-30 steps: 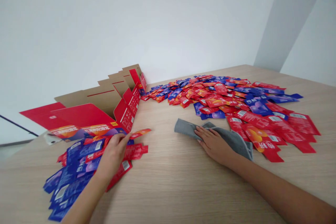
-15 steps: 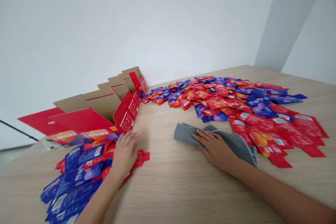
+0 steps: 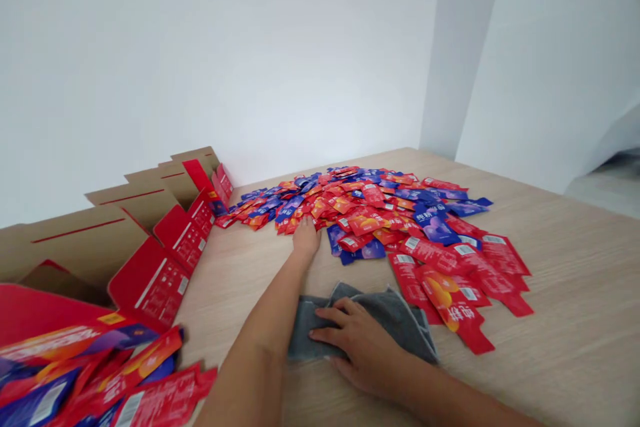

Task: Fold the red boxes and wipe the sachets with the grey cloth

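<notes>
My left hand (image 3: 305, 239) reaches far forward and touches the near edge of a big heap of red and blue sachets (image 3: 390, 213) spread over the wooden table (image 3: 565, 320). Its fingers point into the heap; whether they pinch a sachet is hidden. My right hand (image 3: 357, 340) lies flat, fingers spread, on a grey cloth (image 3: 395, 317) close to me. A second pile of sachets (image 3: 100, 380) lies at the lower left, beside my left forearm.
Flattened red and brown cardboard cartons (image 3: 150, 227) lean in a row along the white wall at the left. A wall corner and a pillar (image 3: 455, 53) rise behind the table's far right.
My left hand left the near-left pile and stretched forward to the large heap. The view swung right and nearer. My right hand stayed on the cloth.
</notes>
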{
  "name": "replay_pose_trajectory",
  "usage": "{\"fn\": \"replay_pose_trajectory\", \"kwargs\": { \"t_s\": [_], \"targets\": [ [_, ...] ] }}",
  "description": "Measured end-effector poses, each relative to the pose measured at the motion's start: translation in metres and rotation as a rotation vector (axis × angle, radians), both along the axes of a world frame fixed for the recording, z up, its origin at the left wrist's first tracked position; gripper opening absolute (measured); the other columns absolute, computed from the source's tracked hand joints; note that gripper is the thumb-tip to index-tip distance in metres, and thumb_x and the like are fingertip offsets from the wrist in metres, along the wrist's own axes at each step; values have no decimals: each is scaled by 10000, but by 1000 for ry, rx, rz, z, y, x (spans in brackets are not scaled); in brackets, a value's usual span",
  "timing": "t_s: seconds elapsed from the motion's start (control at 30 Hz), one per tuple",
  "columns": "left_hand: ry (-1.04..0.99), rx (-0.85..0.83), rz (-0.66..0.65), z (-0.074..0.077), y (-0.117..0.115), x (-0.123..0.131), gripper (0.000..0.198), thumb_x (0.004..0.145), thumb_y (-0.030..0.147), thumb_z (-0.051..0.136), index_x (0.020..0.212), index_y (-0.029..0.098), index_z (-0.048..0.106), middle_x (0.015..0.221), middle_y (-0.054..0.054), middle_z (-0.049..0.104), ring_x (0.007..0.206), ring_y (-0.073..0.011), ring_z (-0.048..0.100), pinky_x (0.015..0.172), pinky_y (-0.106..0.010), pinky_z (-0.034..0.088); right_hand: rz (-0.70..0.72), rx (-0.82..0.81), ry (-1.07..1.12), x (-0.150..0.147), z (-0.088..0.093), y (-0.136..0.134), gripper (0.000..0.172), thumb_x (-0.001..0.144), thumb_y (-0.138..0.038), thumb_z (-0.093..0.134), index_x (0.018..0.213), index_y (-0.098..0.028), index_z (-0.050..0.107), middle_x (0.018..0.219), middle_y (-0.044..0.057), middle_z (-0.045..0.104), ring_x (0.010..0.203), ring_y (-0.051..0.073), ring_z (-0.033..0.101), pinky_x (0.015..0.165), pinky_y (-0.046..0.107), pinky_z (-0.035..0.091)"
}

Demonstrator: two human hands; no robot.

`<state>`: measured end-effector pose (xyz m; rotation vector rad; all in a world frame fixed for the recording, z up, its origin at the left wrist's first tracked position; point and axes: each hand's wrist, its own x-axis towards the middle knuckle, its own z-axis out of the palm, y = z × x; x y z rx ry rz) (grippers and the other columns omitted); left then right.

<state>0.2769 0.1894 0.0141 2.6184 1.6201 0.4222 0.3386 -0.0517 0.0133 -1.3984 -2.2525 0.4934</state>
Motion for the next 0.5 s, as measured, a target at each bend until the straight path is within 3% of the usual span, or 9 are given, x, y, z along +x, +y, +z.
{"fn": "replay_pose_trajectory", "kwargs": {
  "t_s": [0.17, 0.33, 0.4, 0.5],
  "targets": [
    [58, -21, -184, -2, -30, -23, 450, 815, 141, 464, 1260, 72, 472, 1312, -186, 502, 1219, -251, 467, 1028, -388, 353, -13, 14, 20, 0, -1, 1, 408, 797, -246, 588, 1198, -322, 580, 1305, -10, 511, 1116, 241, 400, 988, 395, 321],
    [31, -57, -443, -4, -76, -91, 510, 760, 92, 490, 1264, 170, 500, 1330, -90, 508, 1249, -202, 434, 1071, -373, 322, 4, 68, 66, -3, -7, 4, 367, 793, -203, 560, 1145, -287, 622, 1235, 28, 564, 1089, 243, 444, 960, 407, 354],
    [-68, -19, -488, -2, -90, -122, 496, 759, 48, 440, 1227, 179, 538, 1289, -85, 541, 1232, -204, 442, 1057, -400, 342, -12, 30, 198, -1, -9, 7, 286, 834, -241, 508, 1078, -234, 659, 1113, 62, 632, 1017, 240, 513, 919, 404, 395],
    [-188, 84, -410, 4, -116, -161, 474, 749, 6, 399, 1129, 198, 605, 1168, -82, 599, 1120, -204, 511, 977, -413, 421, -164, -129, 595, 6, -8, 11, 335, 887, -361, 422, 1010, -183, 678, 926, 70, 692, 892, 244, 604, 842, 402, 465]
  ]
}}
